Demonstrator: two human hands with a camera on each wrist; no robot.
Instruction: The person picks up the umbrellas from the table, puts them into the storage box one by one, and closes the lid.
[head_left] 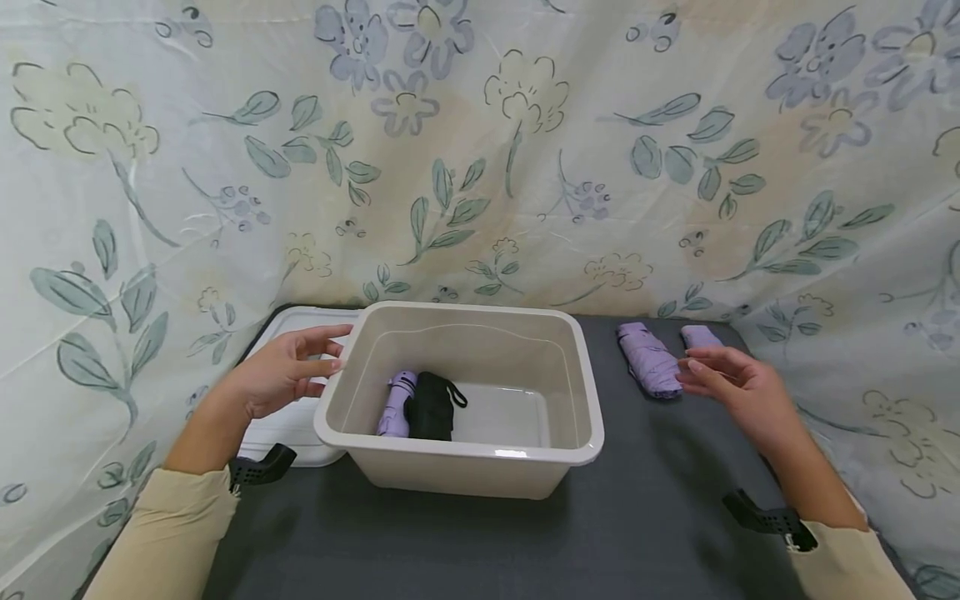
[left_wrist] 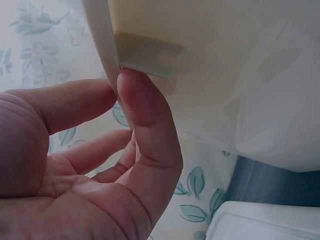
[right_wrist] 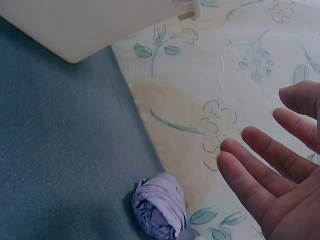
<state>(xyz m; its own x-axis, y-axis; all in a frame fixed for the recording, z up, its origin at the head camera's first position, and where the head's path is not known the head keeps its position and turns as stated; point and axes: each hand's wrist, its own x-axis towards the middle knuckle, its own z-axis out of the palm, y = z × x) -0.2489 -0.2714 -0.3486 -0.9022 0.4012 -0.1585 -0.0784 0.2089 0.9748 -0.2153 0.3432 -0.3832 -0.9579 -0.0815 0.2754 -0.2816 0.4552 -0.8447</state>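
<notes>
A cream plastic storage bin [head_left: 480,479] stands on a dark grey cloth. My left hand [head_left: 288,371] is at its left rim, and the left wrist view shows the fingers [left_wrist: 150,120] curled with their tips against the rim's edge. Inside lie a lilac rolled bundle [head_left: 397,406], like a folded umbrella, and a black pouch-like item [head_left: 431,408] with a wrist loop. Right of the bin is another lilac rolled bundle [head_left: 648,360]. My right hand [head_left: 738,383] hovers beside it with fingers spread and nothing held, partly hiding a further lilac bundle [head_left: 699,335].
A white lid [head_left: 270,433] lies flat left of the bin, partly behind my left hand. Floral fabric [head_left: 465,150] hangs behind and at both sides. The dark grey cloth [head_left: 480,550] reaches in front of the bin.
</notes>
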